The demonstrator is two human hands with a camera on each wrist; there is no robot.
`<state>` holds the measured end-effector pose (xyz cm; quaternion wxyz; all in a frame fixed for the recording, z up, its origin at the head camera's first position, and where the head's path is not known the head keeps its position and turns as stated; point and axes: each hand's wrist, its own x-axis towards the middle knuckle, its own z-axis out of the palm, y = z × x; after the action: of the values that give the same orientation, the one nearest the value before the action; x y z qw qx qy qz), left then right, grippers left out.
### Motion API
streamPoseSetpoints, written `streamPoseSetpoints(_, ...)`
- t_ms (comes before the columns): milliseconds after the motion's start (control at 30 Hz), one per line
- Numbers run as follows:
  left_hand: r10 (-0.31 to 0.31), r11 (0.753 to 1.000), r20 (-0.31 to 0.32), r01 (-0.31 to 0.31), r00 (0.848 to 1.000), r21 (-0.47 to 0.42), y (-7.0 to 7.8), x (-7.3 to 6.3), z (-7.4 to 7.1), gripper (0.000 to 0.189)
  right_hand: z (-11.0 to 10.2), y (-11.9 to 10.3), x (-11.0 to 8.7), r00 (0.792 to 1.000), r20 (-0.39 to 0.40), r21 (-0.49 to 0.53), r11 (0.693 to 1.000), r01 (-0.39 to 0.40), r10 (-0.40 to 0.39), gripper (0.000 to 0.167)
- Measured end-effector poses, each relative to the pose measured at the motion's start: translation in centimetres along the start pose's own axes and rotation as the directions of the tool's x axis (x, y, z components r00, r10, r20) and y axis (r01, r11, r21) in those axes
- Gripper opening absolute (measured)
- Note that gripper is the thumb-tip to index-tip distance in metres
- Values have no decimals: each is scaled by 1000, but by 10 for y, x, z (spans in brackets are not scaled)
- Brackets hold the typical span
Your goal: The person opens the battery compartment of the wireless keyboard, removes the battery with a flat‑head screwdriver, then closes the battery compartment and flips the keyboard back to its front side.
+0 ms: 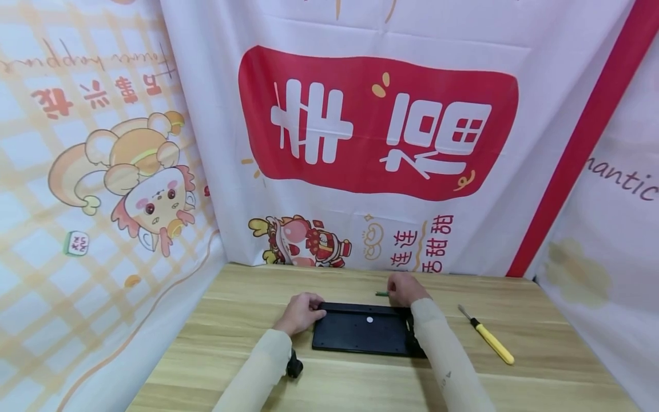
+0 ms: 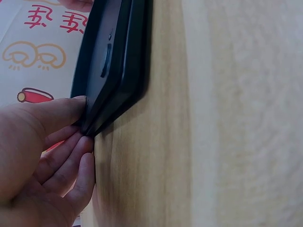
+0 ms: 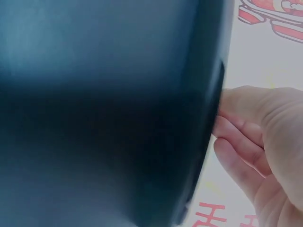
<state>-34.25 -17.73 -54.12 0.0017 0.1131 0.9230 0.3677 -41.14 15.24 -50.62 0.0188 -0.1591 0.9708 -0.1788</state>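
Observation:
A black keyboard (image 1: 355, 335) lies face down on the table, a round white sticker (image 1: 369, 320) on its underside. My left hand (image 1: 300, 313) pinches its far left corner; in the left wrist view, the thumb is on the underside and the fingers (image 2: 71, 165) are beneath the edge. Beyond the far right edge, my right hand (image 1: 408, 290) has bent fingers at the end of a slim green stick-like piece (image 1: 381, 294). In the right wrist view, the keyboard (image 3: 94, 156) hides those fingertips.
A screwdriver (image 1: 491, 339) with a yellow handle lies on the table to the right of the keyboard. Printed cloth (image 1: 376, 229) hangs along the table's back edge and on both sides. A small black device (image 1: 294, 366) is at the left wrist.

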Motion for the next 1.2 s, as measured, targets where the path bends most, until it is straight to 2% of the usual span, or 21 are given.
streamPoseSetpoints(100, 0, 1000, -6, 0, 1000, -4, -1, 1, -1, 25, -10, 1, 0, 1000, 10, -22, 1000, 9, -8, 6)
streamPoseSetpoints(200, 4, 1000, -11, -4, 1000, -9, -1, 2, -3, 26, -22, 5, 1, 998, -13, -70, 996, 63, -64, 3)
streamPoseSetpoints(367, 8, 1000, -17, -8, 1000, -14, 1, 2, -5, 27, -40, 20, 1, 991, -22, -75, 989, 128, -130, 15)
streamPoseSetpoints(467, -1, 1000, -24, 0, 1000, -15, 3, 1, -7, 27, -50, 27, -5, 992, 0, -67, 990, 124, -124, 11)
streamPoseSetpoints(533, -11, 1000, -24, 11, 1000, -7, 4, 1, -8, 27, -53, 31, -11, 996, 14, -69, 993, 93, -92, 3)
streamPoseSetpoints(567, -6, 1000, -25, 6, 1000, -3, 5, 1, -8, 27, -54, 33, -14, 997, 22, -68, 995, 71, -69, 6)
streamPoseSetpoints(733, 8, 1000, -18, -8, 1000, 4, 4, 1, -8, 27, -44, 48, -21, 998, 59, -34, 999, 21, -19, 5)
streamPoseSetpoints(900, -5, 1000, -3, 5, 1000, -17, 2, 0, -5, 25, -27, 60, -24, 997, 53, 24, 999, 46, -48, 7)
streamPoseSetpoints(1000, -3, 1000, 3, 3, 1000, -16, 0, 0, -3, 24, -20, 64, -26, 997, 37, 24, 997, 70, -71, 5)
streamPoseSetpoints(1200, -7, 1000, 2, 7, 1000, -27, -2, 0, -1, 25, -14, 69, -25, 997, 33, 23, 998, 64, -64, 5)
